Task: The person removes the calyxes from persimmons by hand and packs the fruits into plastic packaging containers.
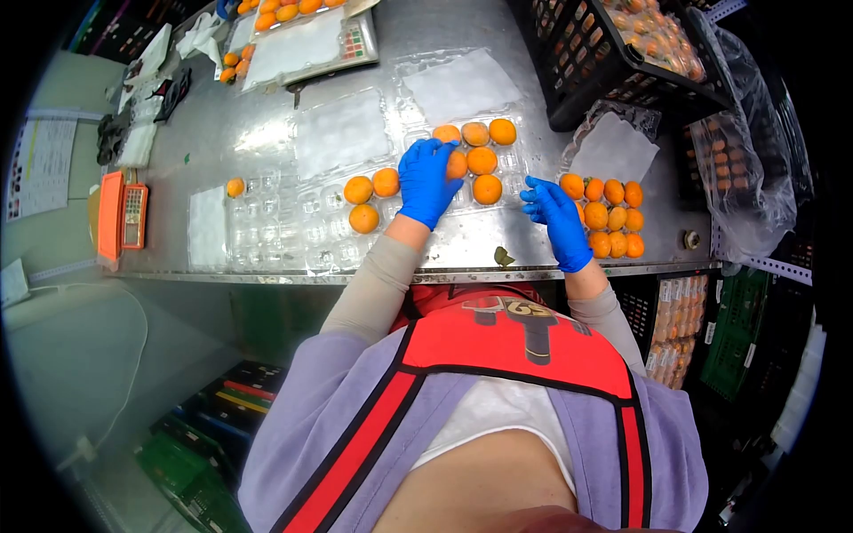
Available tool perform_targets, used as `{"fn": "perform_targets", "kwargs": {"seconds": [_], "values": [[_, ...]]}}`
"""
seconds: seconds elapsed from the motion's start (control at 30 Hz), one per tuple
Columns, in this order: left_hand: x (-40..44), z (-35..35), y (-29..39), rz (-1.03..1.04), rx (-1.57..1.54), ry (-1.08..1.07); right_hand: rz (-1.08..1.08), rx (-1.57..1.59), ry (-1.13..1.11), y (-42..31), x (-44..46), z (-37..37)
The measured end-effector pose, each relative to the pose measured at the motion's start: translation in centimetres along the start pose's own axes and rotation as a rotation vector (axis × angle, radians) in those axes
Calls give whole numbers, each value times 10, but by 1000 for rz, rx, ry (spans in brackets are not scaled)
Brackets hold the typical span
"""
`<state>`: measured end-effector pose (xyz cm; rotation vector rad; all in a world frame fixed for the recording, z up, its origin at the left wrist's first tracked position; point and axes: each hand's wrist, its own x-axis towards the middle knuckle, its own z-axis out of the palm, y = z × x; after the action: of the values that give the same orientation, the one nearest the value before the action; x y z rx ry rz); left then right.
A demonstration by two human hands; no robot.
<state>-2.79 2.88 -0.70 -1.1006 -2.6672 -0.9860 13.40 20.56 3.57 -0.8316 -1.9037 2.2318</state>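
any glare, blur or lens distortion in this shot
Head view: wide-lens bending, with black filling the corners; white glare on the steel table; glints on the clear tray make its empty cells hard to read; the oranges look fairly crisp, no obvious motion blur; the floor area at lower left is dim.

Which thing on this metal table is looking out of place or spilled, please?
A loose green scrap, probably a leaf, lies like stray debris on the metal table near its front edge, outside the fruit trays. I see no spill.
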Motion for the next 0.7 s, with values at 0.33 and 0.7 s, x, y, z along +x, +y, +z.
{"fn": "perform_targets", "kwargs": {"seconds": [0.33, 0.7], "values": [[-1, 9, -16, -101, -36, 226, 12, -40, -58, 4, 1, -1], [44, -12, -17, -299, 105, -142, 24, -35, -80, 4, 0, -3]]}}
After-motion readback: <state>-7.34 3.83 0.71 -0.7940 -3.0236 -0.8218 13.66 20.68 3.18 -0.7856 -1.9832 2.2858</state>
